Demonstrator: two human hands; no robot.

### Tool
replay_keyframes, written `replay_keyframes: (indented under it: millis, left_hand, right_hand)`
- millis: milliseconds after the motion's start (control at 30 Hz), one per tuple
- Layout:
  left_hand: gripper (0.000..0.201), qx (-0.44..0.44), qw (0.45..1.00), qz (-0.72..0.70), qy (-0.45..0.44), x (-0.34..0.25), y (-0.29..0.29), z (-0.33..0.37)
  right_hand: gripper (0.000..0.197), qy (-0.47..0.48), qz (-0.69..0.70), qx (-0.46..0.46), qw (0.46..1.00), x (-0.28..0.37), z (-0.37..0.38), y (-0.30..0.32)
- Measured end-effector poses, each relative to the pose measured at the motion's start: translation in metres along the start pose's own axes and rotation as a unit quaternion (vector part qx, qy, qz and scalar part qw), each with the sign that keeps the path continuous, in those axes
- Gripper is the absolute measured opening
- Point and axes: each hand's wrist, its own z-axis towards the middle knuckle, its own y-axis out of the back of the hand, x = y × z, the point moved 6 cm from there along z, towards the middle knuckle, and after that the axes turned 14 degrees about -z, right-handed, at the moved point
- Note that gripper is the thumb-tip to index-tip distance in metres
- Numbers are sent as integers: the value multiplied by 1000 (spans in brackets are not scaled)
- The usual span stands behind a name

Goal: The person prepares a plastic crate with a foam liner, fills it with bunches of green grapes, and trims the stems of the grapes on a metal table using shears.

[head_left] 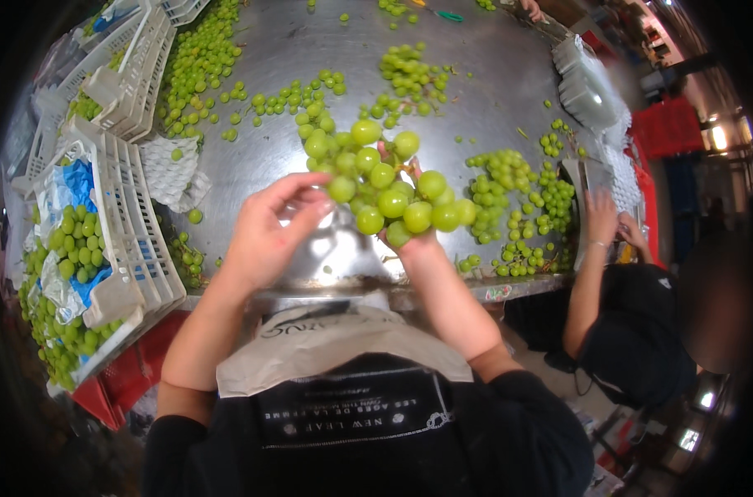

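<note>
Above the metal table (269, 157) I hold up a bunch of large green grapes (393, 202). My right hand (415, 251) is closed around the bunch from below, most of its fingers hidden behind the fruit. On the bunch's left side my left hand (279, 222) is curled, with thumb and fingertips pinched at one outer grape (341, 189). Smaller bunches (502, 171) and loose grapes lie to the right of the held bunch. Farther back sits another bunch (409, 70).
White plastic crates (136, 215) with grapes line the left, one holding blue and clear wrapping. A white foam net (173, 172) lies beside them. Many loose grapes (198, 62) spread at the back left. Clear plastic tubs (587, 87) stand at the right; a co-worker's hands (600, 217) are nearby.
</note>
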Motion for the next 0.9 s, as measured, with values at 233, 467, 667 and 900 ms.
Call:
replay_keyframes:
  millis: [233,467,667,900]
  left_hand:
    - [28,-19,907,263,-329,-58,-11,-5]
    - [32,145,793,430,-405,-61,-57,10]
    - [25,170,847,355,-358,-60,-51,13]
    - [46,120,883,288,-351,-54,-34,23]
  right_hand:
    - [36,-39,137,56,988,-6,-7,-7]
    - [33,-70,132,129,980,-12,-15,-5]
    - [33,-42,117,146,981,-14,-17,-5]
    - [41,-26,122,114,986,-5,-25,-17]
